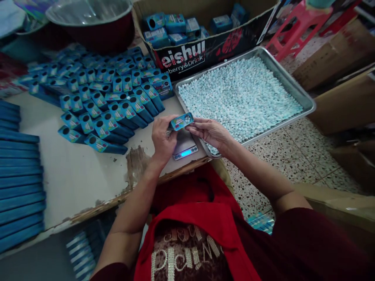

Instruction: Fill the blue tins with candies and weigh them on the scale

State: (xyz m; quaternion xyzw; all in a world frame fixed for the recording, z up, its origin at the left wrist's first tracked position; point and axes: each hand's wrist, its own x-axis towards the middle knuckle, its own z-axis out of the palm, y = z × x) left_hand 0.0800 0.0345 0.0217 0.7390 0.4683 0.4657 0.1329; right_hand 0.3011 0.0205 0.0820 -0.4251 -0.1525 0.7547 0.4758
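Note:
A small blue box (178, 121) with a round hole in its top is gripped by my left hand (164, 137). Pale candies show at the hole. My right hand (209, 132) is at the box's right end, fingers pressed together near the hole; whether they hold a candy is too small to tell. Below the box lies a digital scale (185, 147) with a lit blue display. On the right, a metal tray (307, 105) is filled with pale blue and white candies (240, 93). Many similar blue boxes (101, 127) stand close together on the left.
Behind the tray is an open carton (211, 54) holding more blue boxes. A large metal-rimmed bowl (93, 23) stands at the back left. Flat blue packs (20, 175) are stacked at the far left. The worn table edge (117, 201) runs before me; a pink stool (299, 27) is beyond.

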